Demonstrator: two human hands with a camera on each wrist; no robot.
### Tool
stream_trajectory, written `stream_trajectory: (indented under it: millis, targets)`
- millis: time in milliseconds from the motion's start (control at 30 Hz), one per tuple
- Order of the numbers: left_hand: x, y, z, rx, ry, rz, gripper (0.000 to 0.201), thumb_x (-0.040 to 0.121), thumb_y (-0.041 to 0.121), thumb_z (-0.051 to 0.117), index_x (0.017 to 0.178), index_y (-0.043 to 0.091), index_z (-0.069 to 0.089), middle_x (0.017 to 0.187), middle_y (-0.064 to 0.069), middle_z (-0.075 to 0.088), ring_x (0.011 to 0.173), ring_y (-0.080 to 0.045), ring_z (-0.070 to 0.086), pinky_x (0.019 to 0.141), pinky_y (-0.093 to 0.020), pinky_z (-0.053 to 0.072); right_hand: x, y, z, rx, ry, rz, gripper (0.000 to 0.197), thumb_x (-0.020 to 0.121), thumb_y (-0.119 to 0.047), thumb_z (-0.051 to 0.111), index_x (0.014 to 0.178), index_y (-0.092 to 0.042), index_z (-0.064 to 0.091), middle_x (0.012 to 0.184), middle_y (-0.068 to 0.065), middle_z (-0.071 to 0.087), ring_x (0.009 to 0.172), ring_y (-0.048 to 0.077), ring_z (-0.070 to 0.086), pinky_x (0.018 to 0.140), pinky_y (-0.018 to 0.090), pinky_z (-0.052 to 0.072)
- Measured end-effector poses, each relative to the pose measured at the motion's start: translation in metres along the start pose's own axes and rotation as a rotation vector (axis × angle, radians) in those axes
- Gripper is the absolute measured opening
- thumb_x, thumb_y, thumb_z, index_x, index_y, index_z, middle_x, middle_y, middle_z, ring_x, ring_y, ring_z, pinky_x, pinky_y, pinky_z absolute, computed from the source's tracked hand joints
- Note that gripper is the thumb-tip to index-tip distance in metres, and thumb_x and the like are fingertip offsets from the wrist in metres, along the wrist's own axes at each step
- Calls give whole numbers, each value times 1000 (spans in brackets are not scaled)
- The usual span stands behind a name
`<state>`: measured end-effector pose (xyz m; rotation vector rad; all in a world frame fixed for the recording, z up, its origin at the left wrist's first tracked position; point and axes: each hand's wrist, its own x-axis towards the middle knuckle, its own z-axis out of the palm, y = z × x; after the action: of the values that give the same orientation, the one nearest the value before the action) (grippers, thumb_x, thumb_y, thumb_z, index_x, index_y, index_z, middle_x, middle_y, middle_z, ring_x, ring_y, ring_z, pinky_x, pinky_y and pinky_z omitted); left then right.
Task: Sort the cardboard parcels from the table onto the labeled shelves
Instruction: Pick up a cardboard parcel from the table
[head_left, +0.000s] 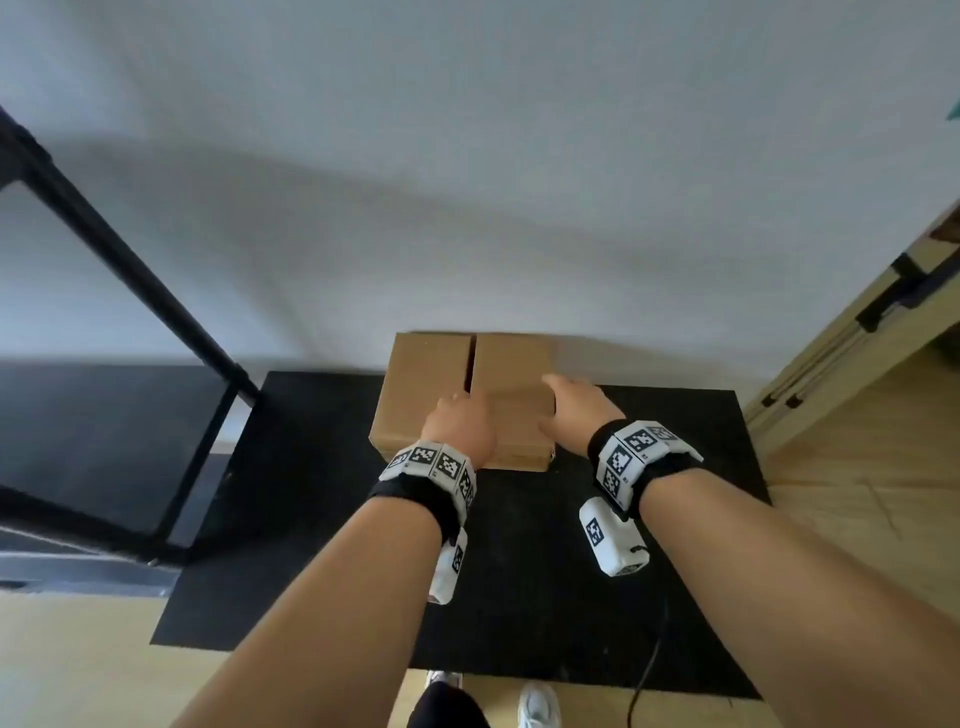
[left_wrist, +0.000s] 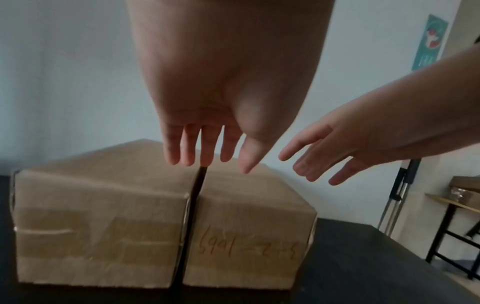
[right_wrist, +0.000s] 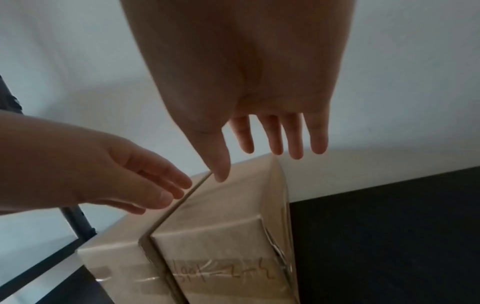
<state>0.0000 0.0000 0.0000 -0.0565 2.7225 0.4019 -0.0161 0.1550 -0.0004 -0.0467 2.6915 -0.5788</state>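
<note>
Two brown cardboard parcels stand side by side on a black table (head_left: 649, 571), with a narrow gap between them. The left parcel (head_left: 426, 384) (left_wrist: 101, 216) (right_wrist: 114, 253) has tape on its near face. Handwritten marks show on the near face of the right parcel (head_left: 511, 374) (left_wrist: 249, 226) (right_wrist: 221, 226). My left hand (head_left: 457, 423) (left_wrist: 207, 144) hovers over the gap with straight fingers, holding nothing. My right hand (head_left: 576, 410) (right_wrist: 249, 139) is spread above the right parcel's right edge, also holding nothing.
A black metal shelf frame (head_left: 130, 270) stands to the left of the table. Light wooden furniture (head_left: 857, 338) is at the right. A white wall is right behind the parcels. A black cable (head_left: 649, 665) hangs off the table's near edge.
</note>
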Motion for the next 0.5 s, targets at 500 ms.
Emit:
stream_trajectory:
  millis: [500]
  targets:
    - [6,3,31,47,237,-16,38,96,5,47,133,10,55,128,-9,61,122,-28,46,104,-35,41,-1,15,26,195,37,88,63,94,-27,58,151,-17,34,143,13,48,121,32,57,98,42,48]
